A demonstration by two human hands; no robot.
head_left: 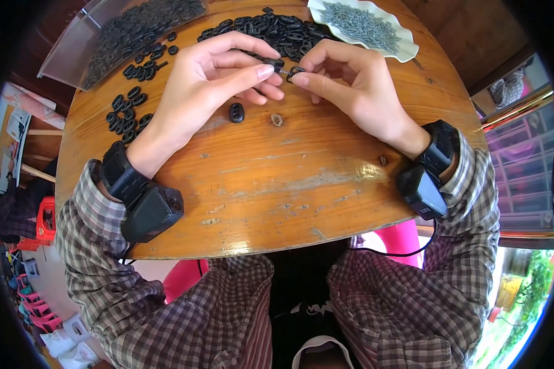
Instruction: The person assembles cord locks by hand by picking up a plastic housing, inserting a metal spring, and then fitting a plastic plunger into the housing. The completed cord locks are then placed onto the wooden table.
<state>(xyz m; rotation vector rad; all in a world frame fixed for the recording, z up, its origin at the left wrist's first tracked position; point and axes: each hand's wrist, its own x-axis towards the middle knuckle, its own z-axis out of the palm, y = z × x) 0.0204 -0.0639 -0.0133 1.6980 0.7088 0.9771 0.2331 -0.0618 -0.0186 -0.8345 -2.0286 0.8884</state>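
Observation:
Above the far middle of the table, my left hand (210,79) pinches a small black plastic piece (273,63) between thumb and fingers. A thin metal spring (284,71) bridges the gap from it to a black plastic piece with an opening (295,72). That second piece sits in the fingertips of my right hand (357,80), which is closed on it. Below my left fingers, a single black oval piece with holes (236,112) lies on the wood. My fingers partly hide both held pieces.
Past my hands spreads a heap of black plastic pieces (277,29). A scalloped white plate (406,50) at the far right bears many small grey metal springs. At the far left stands a clear bin (64,61) of black pieces. Several oval pieces (128,114) lie left on the wooden table (277,178).

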